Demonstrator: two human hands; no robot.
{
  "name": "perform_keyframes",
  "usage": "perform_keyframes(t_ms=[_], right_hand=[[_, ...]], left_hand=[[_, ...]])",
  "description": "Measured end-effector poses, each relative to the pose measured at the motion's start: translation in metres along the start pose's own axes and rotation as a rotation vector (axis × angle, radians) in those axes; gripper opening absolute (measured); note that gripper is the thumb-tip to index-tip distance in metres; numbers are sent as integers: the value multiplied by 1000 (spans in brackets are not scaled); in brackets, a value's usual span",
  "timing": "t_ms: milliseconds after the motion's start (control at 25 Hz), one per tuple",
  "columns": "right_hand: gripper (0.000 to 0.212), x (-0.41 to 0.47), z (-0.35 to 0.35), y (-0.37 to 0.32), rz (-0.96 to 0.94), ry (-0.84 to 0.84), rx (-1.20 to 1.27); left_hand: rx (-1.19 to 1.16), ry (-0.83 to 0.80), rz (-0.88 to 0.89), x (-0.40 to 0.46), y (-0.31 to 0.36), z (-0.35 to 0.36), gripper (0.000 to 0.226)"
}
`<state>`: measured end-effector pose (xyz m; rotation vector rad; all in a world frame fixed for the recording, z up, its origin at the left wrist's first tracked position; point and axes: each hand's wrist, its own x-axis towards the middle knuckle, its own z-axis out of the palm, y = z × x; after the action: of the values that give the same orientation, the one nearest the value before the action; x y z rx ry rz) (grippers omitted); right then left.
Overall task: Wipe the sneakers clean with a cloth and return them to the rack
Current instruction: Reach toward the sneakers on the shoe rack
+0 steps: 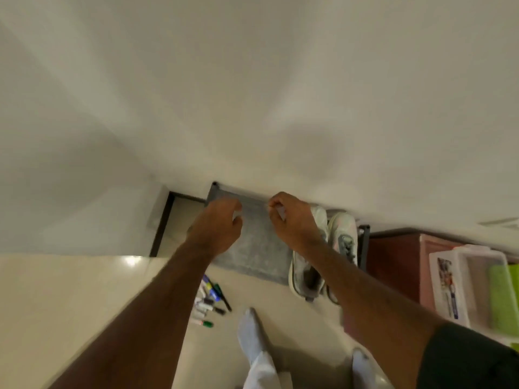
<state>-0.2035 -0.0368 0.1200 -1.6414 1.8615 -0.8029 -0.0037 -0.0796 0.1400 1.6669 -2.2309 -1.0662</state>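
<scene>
Resting side by side on the right part of the rack (252, 248), the sneakers (325, 248) lie with long axes running near to far, toes toward the far wall (252, 94). The right hand (292, 220) hovers just left of them, its forearm crossing the left shoe; it is the nearer hand. Its fingers curl around something small and pale, possibly a cloth, though blur prevents confirmation. The left hand (219, 226), farther left over the rack's grey top, shows curled fingers; contents cannot be determined. Markers (209, 300) lie on the near floor (70, 290). Right of the rack stands a bin (463, 284).
</scene>
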Motion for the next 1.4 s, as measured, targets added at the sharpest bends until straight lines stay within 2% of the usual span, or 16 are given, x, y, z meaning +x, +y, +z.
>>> perform_keyframes(t_ms=[160, 440, 640, 720, 880, 1040, 1200, 1400], right_hand=[[6, 26, -97, -104, -86, 77, 222], [3, 44, -282, -311, -235, 130, 461], [5, 47, -392, -436, -389, 168, 619], [4, 45, -429, -479, -457, 202, 628], [11, 46, -485, -538, -499, 251, 703], [10, 48, -517, -568, -469, 285, 722], [12, 59, -528, -575, -466, 472, 625], [12, 79, -548, -590, -456, 621, 669]], left_hand=[[60, 146, 94, 1, 72, -101, 14], [91, 472, 337, -23, 236, -336, 11], [63, 755, 504, -74, 334, -454, 6], [37, 834, 510, -93, 362, -490, 5], [-117, 944, 550, -108, 402, -537, 2], [-88, 886, 559, -110, 431, -554, 3], [-78, 892, 599, -102, 448, -562, 4], [-100, 891, 690, -90, 476, -579, 9]])
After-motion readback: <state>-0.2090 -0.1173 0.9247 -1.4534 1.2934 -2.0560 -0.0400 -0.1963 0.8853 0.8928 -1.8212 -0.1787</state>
